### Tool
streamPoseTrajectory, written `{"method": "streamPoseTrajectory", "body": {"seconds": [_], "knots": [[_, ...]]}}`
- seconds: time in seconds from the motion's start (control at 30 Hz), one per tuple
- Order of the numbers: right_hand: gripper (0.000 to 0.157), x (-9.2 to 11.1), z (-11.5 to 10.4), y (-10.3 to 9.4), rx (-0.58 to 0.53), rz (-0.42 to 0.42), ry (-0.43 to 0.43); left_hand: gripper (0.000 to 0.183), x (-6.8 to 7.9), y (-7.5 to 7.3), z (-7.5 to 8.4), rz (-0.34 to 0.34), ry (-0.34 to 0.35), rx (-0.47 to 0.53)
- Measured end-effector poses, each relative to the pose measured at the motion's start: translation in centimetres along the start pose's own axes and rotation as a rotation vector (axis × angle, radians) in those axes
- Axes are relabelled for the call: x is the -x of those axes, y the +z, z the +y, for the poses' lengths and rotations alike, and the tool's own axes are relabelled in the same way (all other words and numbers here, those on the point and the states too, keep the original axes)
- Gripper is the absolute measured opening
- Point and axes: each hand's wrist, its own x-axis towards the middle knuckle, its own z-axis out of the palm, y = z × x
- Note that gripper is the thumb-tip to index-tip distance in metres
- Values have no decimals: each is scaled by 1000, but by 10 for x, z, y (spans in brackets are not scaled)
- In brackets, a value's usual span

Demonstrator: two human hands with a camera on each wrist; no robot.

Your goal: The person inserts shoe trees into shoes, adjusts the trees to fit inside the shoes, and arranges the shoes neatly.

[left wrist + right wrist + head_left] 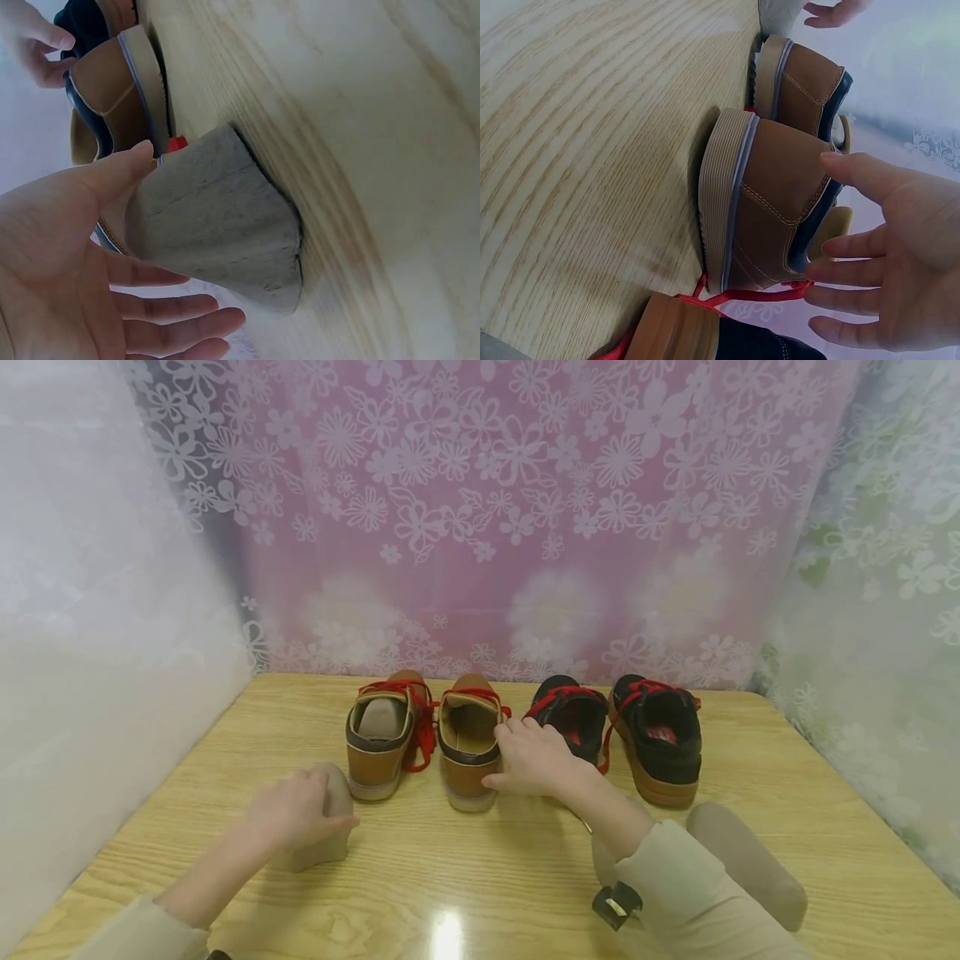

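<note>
Low and left of centre in the head view, we see the left hand (296, 814) holding a grey insole (330, 827) on the table (480, 877). At centre, the right hand (534, 758), fingers relaxed, touches a tan shoe (468, 743).

I sat in a makeshift recording booth: flowered pink curtains (517, 510) hung ahead of my hands, white sheeting either side, closing off a pale wooden desk (480, 877).
</note>
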Motion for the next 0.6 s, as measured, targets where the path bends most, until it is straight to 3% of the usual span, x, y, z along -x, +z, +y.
{"method": "streamPoseTrajectory", "body": {"seconds": [0.4, 0.6], "knots": [[72, 1, -3, 0, 13, -34, -7, 57, 12, 10, 1, 17, -23, 85], [71, 0, -3, 0, 13, -38, 0, 56, 13, 13, 0, 8, -16, 71]]}}
